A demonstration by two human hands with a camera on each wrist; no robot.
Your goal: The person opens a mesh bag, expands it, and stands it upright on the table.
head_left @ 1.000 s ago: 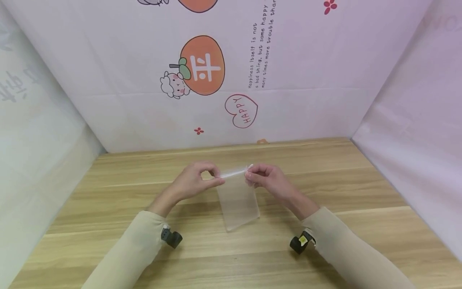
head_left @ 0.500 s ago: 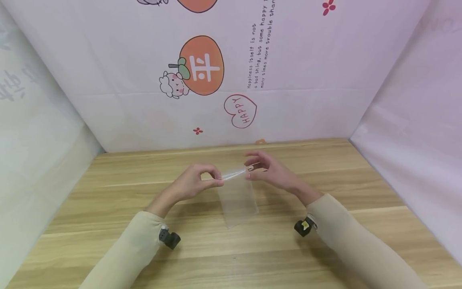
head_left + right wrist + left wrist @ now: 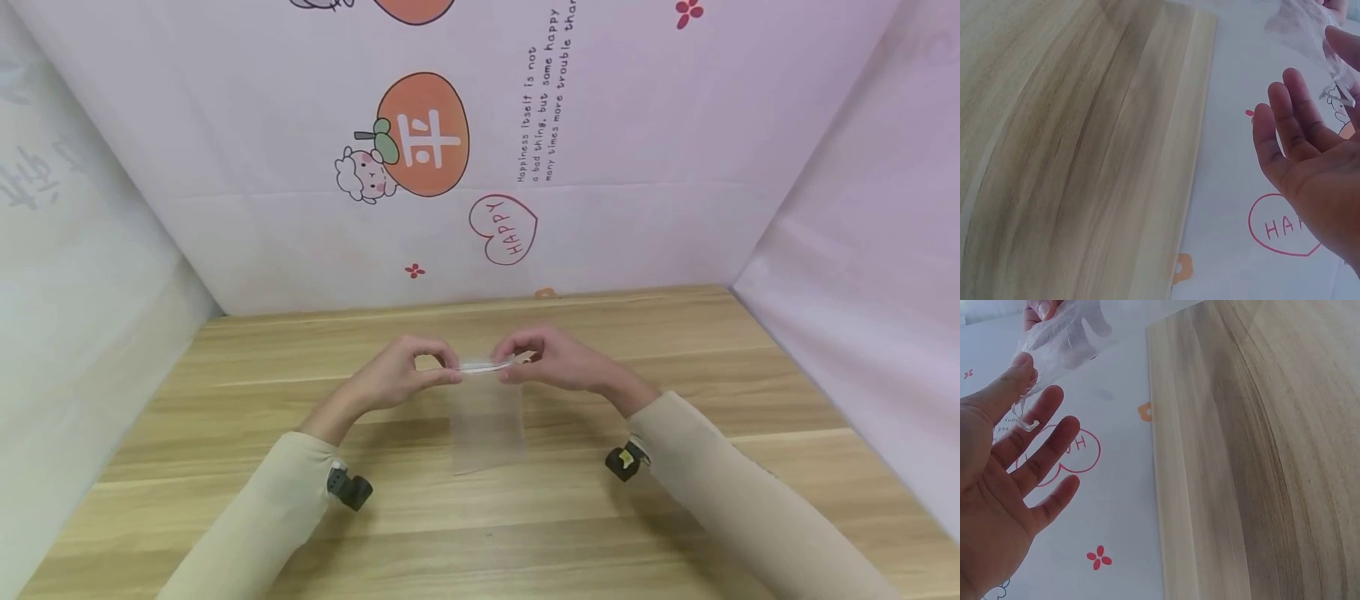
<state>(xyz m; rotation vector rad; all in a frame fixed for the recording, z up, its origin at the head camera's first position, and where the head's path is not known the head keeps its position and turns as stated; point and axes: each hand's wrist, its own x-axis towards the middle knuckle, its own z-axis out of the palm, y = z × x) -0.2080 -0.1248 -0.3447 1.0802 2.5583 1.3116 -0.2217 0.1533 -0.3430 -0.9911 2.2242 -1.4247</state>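
A sheer white drawstring pouch (image 3: 487, 429) hangs over the wooden table in the head view, its gathered mouth uppermost. My left hand (image 3: 405, 372) pinches the mouth at its left end between thumb and index finger. At the right end, my right hand (image 3: 555, 360) pinches the same edge. In the left wrist view the mesh of the pouch (image 3: 1063, 337) stretches away from the thumb, and a knotted cord (image 3: 1027, 422) dangles below it. Another loop of drawstring (image 3: 1340, 94) shows by the right thumb in the right wrist view, where the other fingers (image 3: 1282, 115) are spread off the fabric.
The wood-grain table (image 3: 225, 500) reaches back to a white printed cloth wall (image 3: 637, 167). Cloth sides (image 3: 75, 250) rise at left and right. Small black cameras (image 3: 351, 490) sit on both sleeved wrists.
My right hand loosened its fingers on the pouch's edge, then pinched it again a little further left. The pouch's mouth now lies more level. My left hand kept its pinch.
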